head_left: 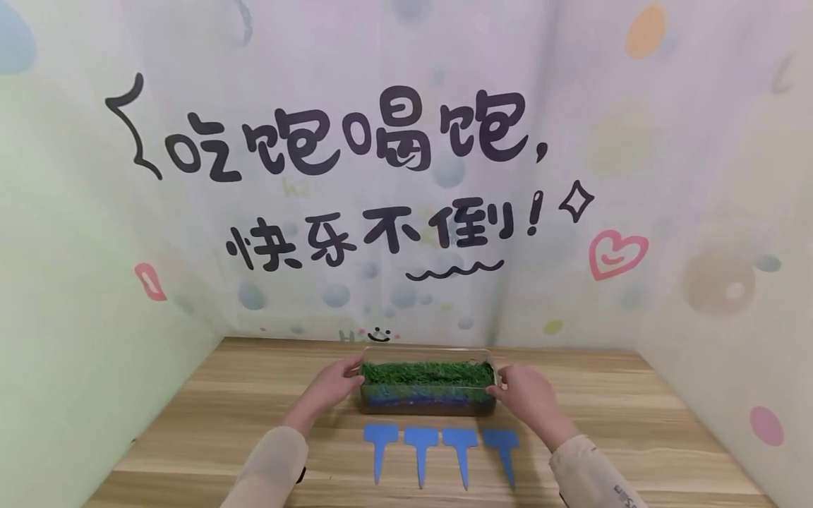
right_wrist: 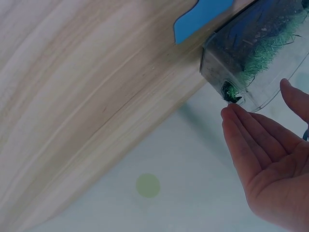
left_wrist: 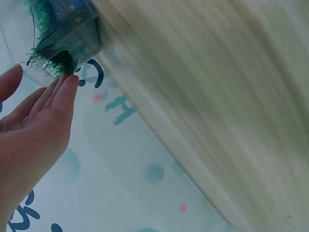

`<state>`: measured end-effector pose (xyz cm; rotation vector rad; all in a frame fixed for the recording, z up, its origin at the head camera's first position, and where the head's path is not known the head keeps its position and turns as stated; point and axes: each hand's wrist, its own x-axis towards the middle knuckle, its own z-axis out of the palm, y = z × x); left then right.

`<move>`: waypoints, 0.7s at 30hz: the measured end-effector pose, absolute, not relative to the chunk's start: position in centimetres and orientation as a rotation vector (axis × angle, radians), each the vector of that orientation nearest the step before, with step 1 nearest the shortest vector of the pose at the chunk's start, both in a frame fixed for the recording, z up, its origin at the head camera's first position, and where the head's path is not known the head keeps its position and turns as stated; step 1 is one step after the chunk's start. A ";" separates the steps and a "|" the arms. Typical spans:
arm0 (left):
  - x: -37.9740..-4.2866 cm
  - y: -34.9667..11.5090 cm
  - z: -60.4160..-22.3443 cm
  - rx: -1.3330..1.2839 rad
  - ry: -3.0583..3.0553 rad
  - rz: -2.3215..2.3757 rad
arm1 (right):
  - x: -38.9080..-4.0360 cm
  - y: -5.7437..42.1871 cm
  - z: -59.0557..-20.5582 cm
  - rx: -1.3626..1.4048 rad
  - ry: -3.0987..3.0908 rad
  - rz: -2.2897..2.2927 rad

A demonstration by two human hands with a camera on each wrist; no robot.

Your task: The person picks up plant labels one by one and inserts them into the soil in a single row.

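Observation:
A clear rectangular plastic box (head_left: 428, 409) sits on the wooden table, with green artificial grass (head_left: 428, 372) inside and something blue showing through its lower wall. At the box's left end is my left hand (head_left: 330, 386), its fingertips touching the end wall. My right hand (head_left: 530, 396) touches the opposite end in the same way. The left wrist view shows the left fingers (left_wrist: 60, 99) fairly straight against the end of the box, the thumb apart. Much the same shows in the right wrist view, where the right fingers (right_wrist: 246, 137) extend to the box's end.
Several blue T-shaped plant labels (head_left: 422, 448) lie in a row in front of the box, points toward me. The wooden table (head_left: 209, 423) meets a printed fabric backdrop (head_left: 381, 303) behind the box, with more fabric at both sides.

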<state>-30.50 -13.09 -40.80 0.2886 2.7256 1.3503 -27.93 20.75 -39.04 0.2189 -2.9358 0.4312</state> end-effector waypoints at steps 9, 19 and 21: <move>-30.6 -12.8 -41.0 0.264 2.761 1.371 | -28.0 20.7 -38.9 0.222 -2.944 0.470; -30.6 -12.5 -41.0 0.261 2.787 1.375 | -28.3 20.7 -38.7 0.237 -2.932 0.419; -30.6 -12.5 -41.0 0.263 2.790 1.380 | -28.3 20.5 -38.6 0.234 -2.922 0.418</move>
